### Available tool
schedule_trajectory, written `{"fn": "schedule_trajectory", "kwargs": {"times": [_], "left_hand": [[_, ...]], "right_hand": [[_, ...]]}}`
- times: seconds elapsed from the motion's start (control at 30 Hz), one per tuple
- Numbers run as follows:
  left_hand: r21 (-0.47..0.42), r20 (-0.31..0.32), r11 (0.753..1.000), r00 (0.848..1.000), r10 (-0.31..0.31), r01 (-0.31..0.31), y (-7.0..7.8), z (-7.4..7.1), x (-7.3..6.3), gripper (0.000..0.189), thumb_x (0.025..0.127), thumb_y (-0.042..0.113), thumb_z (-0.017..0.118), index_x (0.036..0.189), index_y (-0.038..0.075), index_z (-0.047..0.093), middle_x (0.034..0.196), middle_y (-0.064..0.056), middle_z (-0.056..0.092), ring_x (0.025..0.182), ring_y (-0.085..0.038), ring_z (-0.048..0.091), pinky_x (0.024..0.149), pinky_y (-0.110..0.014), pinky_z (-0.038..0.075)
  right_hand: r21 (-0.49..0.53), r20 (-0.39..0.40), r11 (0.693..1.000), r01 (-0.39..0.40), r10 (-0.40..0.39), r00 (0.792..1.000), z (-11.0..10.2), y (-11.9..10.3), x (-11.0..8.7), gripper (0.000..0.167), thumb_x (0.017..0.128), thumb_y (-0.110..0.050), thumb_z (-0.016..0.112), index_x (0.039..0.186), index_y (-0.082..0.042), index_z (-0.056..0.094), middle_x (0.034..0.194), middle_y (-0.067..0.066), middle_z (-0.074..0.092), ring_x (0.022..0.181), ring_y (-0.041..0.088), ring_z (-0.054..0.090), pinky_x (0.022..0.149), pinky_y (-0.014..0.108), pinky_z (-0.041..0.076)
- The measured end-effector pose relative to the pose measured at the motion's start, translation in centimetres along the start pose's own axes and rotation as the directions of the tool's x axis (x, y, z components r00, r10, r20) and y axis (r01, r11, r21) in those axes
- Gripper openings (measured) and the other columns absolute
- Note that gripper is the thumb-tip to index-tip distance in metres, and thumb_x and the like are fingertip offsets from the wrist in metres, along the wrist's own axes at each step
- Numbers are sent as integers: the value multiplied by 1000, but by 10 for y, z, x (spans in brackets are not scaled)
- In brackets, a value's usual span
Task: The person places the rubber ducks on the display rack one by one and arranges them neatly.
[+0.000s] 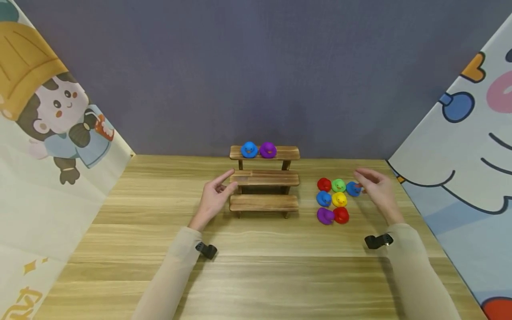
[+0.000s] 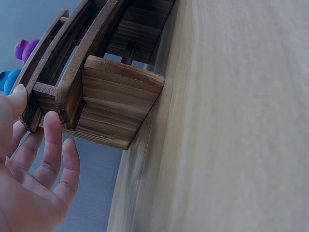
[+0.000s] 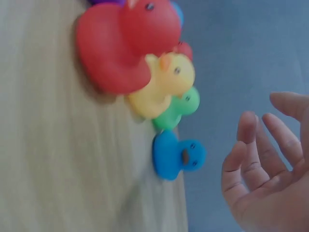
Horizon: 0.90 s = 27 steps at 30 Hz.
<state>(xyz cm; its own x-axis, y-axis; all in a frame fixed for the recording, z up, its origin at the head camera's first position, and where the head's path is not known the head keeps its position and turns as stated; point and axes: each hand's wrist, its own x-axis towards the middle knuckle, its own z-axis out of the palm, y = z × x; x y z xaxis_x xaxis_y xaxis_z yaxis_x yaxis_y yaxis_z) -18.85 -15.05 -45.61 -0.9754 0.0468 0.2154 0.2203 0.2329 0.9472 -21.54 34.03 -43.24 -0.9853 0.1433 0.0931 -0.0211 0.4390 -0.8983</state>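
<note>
My left hand [image 1: 215, 198] is at the left end of a three-tier wooden stand [image 1: 264, 203], thumb and fingers spread apart and holding nothing. In the left wrist view its fingertips are right by the ends of the shelves. A blue duck [image 1: 249, 150] and a purple duck [image 1: 268, 150] sit side by side on the top shelf. My right hand [image 1: 376, 189] hovers beside another blue duck [image 1: 353, 189], its fingers loosely bent with nothing between them; in the right wrist view a gap shows between this hand and the blue duck [image 3: 174, 155].
Left of that blue duck, more rubber ducks stand grouped on the wooden table [image 1: 256, 271]: green [image 1: 338, 185], yellow [image 1: 339, 199], purple [image 1: 326, 216], another blue [image 1: 324, 198] and two red, one at the front [image 1: 341, 215]. A grey wall [image 1: 256, 80] rises behind; printed panels flank both sides.
</note>
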Motion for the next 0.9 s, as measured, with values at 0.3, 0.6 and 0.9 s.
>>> {"fn": "schedule_trajectory", "kwargs": {"times": [0.3, 0.6, 0.9], "left_hand": [[13, -4, 1000, 1000, -1, 1, 1, 0, 0, 51, 104, 27, 73, 153, 19, 61, 97, -25, 78, 72, -20, 66, 51, -23, 41], [4, -1, 1000, 1000, 7, -7, 1, 0, 0, 50, 104, 26, 73, 152, 19, 61, 104, -25, 78, 76, -22, 68, 53, -23, 40], [-3, -2, 1000, 1000, -9, 9, 2, 1, 0, 52, 105, 20, 71, 155, 14, 58, 111, -28, 76, 81, -38, 68, 53, -22, 40]], "right_hand": [[-135, 26, 988, -69, 73, 997, -5, 20, -1, 64, 106, -46, 64, 151, -2, 58, 102, -30, 60, 81, 0, 68, 70, 25, 56], [-172, 48, 979, -106, 115, 992, -3, 30, -5, 60, 108, -40, 62, 151, 1, 56, 150, 27, 58, 91, 6, 69, 71, 18, 53], [-181, 82, 972, -149, 166, 983, 1, 38, -5, 61, 107, -42, 63, 152, -2, 56, 158, 26, 53, 137, 42, 52, 105, 45, 46]]}}
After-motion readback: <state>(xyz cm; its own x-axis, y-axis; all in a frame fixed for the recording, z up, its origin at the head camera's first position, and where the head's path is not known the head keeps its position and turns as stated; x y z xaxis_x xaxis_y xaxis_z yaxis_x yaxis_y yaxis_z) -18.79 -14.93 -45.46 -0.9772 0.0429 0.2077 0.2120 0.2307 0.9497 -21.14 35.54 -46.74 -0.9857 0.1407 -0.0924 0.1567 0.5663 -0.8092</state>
